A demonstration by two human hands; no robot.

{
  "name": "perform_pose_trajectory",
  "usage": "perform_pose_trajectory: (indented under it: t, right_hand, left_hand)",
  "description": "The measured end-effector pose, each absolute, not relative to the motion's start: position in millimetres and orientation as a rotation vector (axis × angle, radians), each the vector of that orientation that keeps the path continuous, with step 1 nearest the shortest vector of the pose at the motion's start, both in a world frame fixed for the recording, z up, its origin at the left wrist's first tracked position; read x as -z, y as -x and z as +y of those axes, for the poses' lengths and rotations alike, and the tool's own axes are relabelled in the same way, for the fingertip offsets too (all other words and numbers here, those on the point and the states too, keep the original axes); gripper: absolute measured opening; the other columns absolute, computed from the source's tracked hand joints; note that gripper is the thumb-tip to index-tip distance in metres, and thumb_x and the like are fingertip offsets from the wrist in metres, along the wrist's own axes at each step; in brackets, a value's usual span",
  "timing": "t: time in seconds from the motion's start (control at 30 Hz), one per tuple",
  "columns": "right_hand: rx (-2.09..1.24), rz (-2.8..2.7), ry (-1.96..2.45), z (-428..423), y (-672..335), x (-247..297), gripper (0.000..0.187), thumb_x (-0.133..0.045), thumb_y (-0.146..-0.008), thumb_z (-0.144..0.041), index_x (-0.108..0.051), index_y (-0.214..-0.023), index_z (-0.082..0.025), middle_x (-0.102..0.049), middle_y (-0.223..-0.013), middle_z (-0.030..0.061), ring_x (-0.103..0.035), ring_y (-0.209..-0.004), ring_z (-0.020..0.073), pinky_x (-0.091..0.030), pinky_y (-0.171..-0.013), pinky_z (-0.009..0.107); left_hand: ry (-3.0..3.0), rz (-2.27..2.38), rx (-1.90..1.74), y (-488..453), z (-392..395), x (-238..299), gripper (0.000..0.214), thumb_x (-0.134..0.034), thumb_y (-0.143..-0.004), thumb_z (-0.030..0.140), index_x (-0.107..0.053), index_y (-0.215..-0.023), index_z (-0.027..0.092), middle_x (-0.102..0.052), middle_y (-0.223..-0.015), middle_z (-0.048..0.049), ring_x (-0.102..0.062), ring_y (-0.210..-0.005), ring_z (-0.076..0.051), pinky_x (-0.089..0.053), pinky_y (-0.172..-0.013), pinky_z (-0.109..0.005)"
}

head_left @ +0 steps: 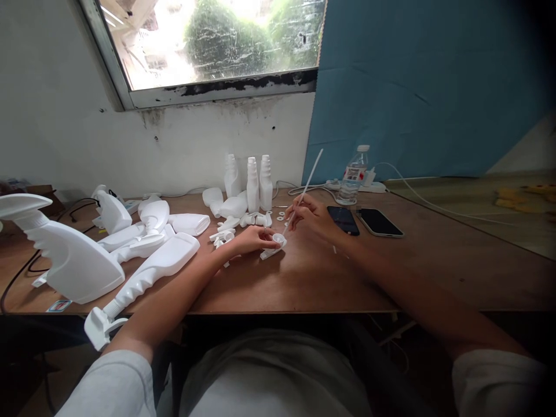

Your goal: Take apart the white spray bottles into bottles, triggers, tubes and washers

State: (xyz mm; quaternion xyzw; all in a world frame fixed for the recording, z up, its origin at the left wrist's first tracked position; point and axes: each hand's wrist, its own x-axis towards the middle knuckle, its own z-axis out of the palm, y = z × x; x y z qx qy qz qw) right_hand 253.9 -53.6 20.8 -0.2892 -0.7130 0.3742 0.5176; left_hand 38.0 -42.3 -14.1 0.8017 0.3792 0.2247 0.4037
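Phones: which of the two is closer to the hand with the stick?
The left phone; it lies beside the right hand holding the tube, while the other phone lies farther right.

Daylight pours through the grimy window, trees outside; stained white wall below, blue panel to the right, brown wooden surface in front.
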Motion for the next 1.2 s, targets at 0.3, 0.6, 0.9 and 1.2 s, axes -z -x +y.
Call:
perform_pose_trajectory:
  t: [0.3,0.6,0.9,1.2]
  right_hand:
    - [-1.024,-1.615,0.596,-55.0,-254.8,-24.3,0.017,-0.053,-0.087,-0.034,-0.040,-0.088,-0.023,-0.069,-0.071,-0.0004,-0.068,-0.053,0.0184,-0.055,-0.049,0.031]
    - [-1.042,-1.750,0.573,-58.5,-247.6,-17.8,0.020,-0.051,-0.091,-0.039,-0.038,-0.090,-0.023,-0.068,-0.070,-0.0021,-0.068,-0.054,0.0174,-0.056,-0.050,0.031]
    - [-1.005,-1.760,0.560,-55.3,-248.1,-15.3,0.025,-0.052,-0.091,-0.044,-0.039,-0.089,-0.023,-0.068,-0.071,-0.0013,-0.068,-0.054,0.0162,-0.056,-0.050,0.029]
    - [-0.818,-1.979,0.674,-51.6,-246.1,-11.8,0.022,-0.061,-0.086,-0.041,-0.057,-0.089,-0.020,-0.064,-0.073,0.0010,-0.062,-0.061,0.0135,-0.052,-0.059,0.028]
  left_hand:
    - [-1.963,0.922,-0.570,-37.0,-37.3,20.1,0.052,-0.075,-0.069,0.048,-0.069,-0.109,0.016,-0.068,-0.091,-0.0043,-0.061,-0.080,-0.016,-0.044,-0.073,-0.025]
    - [-1.939,0.908,-0.545,-36.9,-39.7,15.8,0.052,-0.075,-0.069,0.045,-0.069,-0.111,0.016,-0.069,-0.091,-0.0047,-0.061,-0.081,-0.016,-0.045,-0.077,-0.026]
    - [-1.925,0.906,-0.563,-37.0,-37.7,18.5,0.053,-0.076,-0.069,0.044,-0.068,-0.112,0.015,-0.069,-0.091,-0.0054,-0.061,-0.081,-0.016,-0.045,-0.076,-0.026]
    - [-1.937,0.912,-0.577,-37.4,-39.7,16.8,0.049,-0.075,-0.069,0.043,-0.069,-0.109,0.016,-0.067,-0.086,-0.0031,-0.059,-0.076,-0.014,-0.044,-0.073,-0.025]
